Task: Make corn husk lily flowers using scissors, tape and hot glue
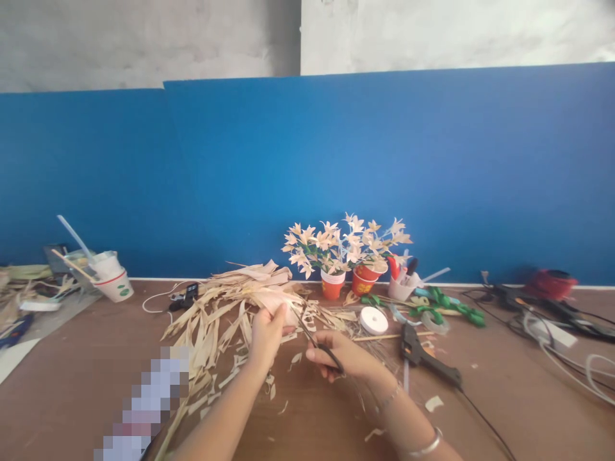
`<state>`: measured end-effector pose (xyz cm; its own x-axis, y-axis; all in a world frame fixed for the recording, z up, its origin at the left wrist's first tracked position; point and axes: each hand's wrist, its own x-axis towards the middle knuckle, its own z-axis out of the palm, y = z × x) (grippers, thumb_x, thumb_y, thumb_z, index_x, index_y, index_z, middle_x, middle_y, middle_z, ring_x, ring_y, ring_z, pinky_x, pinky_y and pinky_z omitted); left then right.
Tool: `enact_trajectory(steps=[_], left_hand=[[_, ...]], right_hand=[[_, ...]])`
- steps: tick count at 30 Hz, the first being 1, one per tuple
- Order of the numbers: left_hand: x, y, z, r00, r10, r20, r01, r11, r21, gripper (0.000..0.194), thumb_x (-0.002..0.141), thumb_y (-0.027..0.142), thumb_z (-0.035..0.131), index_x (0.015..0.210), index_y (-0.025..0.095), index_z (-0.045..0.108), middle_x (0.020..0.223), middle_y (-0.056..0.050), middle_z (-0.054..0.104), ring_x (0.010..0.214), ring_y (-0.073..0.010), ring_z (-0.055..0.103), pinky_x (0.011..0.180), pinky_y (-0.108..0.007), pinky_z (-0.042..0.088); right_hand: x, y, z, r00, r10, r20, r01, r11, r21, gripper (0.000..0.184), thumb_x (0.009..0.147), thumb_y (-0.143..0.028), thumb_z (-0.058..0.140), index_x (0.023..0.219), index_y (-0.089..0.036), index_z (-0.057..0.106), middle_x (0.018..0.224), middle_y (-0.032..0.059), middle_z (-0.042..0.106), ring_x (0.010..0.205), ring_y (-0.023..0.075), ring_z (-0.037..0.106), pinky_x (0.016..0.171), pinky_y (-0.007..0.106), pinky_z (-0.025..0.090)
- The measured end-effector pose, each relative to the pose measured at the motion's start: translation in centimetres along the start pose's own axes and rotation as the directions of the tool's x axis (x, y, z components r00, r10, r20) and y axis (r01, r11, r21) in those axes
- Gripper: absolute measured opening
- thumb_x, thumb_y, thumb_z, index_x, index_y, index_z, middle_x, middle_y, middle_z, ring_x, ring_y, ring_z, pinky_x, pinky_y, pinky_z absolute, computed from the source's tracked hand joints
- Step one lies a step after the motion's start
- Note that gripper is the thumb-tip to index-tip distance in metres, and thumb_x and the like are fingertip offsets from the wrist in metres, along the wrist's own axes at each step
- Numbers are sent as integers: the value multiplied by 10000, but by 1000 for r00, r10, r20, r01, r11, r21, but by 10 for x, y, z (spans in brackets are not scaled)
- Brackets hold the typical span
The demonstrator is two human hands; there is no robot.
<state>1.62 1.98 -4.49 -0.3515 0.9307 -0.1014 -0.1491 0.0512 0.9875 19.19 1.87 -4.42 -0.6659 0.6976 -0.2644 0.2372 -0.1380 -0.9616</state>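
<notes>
My left hand (267, 337) pinches a pale dried husk piece (273, 299) between thumb and fingers. In my right hand (339, 356) is a pair of scissors (329, 353), fingers through the dark handles. The blades point up and left to the edge of the husk; whether they are open I cannot tell. A heap of dried husks (211, 314) lies behind and left of my left hand. Small cut scraps (295, 360) are scattered on the brown table (288, 422) around both hands.
Red cups (330, 286) with pale husk flowers (353, 243) stand at the back. A white tape roll (373, 320) and a glue gun (427, 358) lie to the right, with cables (542, 339) beyond. A white cup (114, 285) of sticks stands at left.
</notes>
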Motion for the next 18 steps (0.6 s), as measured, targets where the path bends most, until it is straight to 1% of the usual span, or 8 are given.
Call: enact_trajectory(steps=[4,8,13,18], left_hand=[[-4,5,3,1000,-14,-11,13,999,-52,227,757,302,652,872,107,632,646,-27,672,574,-181,663,585,-292,568],[-5,7,3,1000,-22,-11,21,996,-84,213,767,278,641,891,105,642,655,-26,673,579,-167,653,578,-282,569],[-6,10,4,999,-34,-28,30,992,-120,194,743,259,668,867,110,665,640,-19,668,557,-147,636,562,-261,566],[-7,12,4,999,-39,-23,36,990,-134,175,757,251,652,859,109,669,642,-21,668,553,-135,627,551,-245,562]], right_hand=[[-1,-5,2,1000,2,-30,-2,1000,-11,462,663,-592,666,748,-162,520,452,-65,518,374,50,441,365,140,338],[-2,-6,3,999,-3,-43,2,1000,-16,457,669,-593,659,728,-167,506,443,-75,497,357,46,413,354,144,309],[-2,-7,4,998,-33,-58,31,999,-38,458,677,-600,647,692,-171,488,426,-87,446,348,40,371,336,148,260],[-1,-4,4,997,-67,-46,67,998,-15,460,678,-600,648,680,-174,476,412,-100,398,340,36,323,328,158,220]])
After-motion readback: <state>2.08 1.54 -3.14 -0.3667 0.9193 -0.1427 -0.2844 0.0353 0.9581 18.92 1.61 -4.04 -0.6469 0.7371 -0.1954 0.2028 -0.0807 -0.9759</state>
